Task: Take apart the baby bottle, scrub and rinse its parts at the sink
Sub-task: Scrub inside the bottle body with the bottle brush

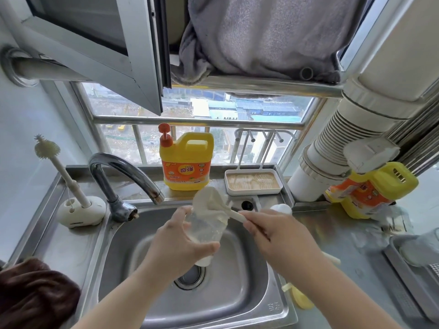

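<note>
now the left hand (177, 236) grips the bottle (204, 230) above the sink (237, 293), right hand (273, 233) grasping the brush (213, 200)

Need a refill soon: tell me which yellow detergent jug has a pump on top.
The upright detergent jug behind the sink, by the window; the right-hand jug leans, no pump visible.

2 detergent jugs (186, 160), 2 brushes (209, 198), 1 bottle (204, 227)
</note>
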The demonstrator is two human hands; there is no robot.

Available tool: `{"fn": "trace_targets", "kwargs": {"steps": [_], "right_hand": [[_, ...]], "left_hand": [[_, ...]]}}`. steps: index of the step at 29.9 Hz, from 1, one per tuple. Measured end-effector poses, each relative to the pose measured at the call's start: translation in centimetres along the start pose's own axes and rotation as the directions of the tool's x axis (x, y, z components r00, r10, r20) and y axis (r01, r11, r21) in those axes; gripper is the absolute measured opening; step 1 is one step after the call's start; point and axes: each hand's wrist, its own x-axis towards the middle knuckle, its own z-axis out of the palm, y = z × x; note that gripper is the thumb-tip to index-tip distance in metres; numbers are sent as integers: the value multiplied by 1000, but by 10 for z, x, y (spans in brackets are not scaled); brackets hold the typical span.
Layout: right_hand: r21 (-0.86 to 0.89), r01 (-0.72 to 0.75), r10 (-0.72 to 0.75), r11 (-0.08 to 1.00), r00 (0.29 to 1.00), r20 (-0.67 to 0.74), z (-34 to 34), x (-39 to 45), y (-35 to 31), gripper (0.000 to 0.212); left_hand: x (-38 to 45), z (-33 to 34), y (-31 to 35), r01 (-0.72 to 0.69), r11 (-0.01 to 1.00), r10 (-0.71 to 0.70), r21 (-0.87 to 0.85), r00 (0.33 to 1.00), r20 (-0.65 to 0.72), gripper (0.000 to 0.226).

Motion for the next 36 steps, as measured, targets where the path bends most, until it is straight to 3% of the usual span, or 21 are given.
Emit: {"fn": "trace_targets", "kwargs": {"steps": [6, 8, 11, 17, 22, 28, 31, 36], "right_hand": [[-38, -70, 71, 997, 997, 41, -4, -1, 22, 25], [56, -106, 105, 993, 994, 24, -7, -6, 30, 24], [163, -13, 21, 986, 999, -48, -9, 2, 23, 21], [99, -42, 42, 994, 999, 1, -17, 1, 39, 22], [172, 60, -54, 983, 998, -38, -13, 4, 24, 21], [214, -45, 49, 976, 999, -13, -18, -8, 46, 39], [325, -29, 34, 945, 999, -9, -17, -8, 38, 40], [335, -8, 19, 942, 999, -27, -13, -8, 31, 34]], "left_hand": [[6, -16, -4, 109, 971, -102, -214, 994, 40, 73], [7, -20, 0, 107, 958, -79, -267, 991, 113, 70], [5, -15, 10, 94, 948, -34, -305, 980, 197, 70], [5, -20, 12, 115, 917, -39, -383, 979, 199, 71], [3, -12, 19, 126, 904, -16, -409, 965, 260, 71], [6, -27, 14, 186, 833, 16, -521, 933, 359, 80], [3, -23, 18, 208, 786, 61, -582, 911, 407, 84], [5, -17, 29, 209, 736, 81, -644, 918, 389, 79]]}}
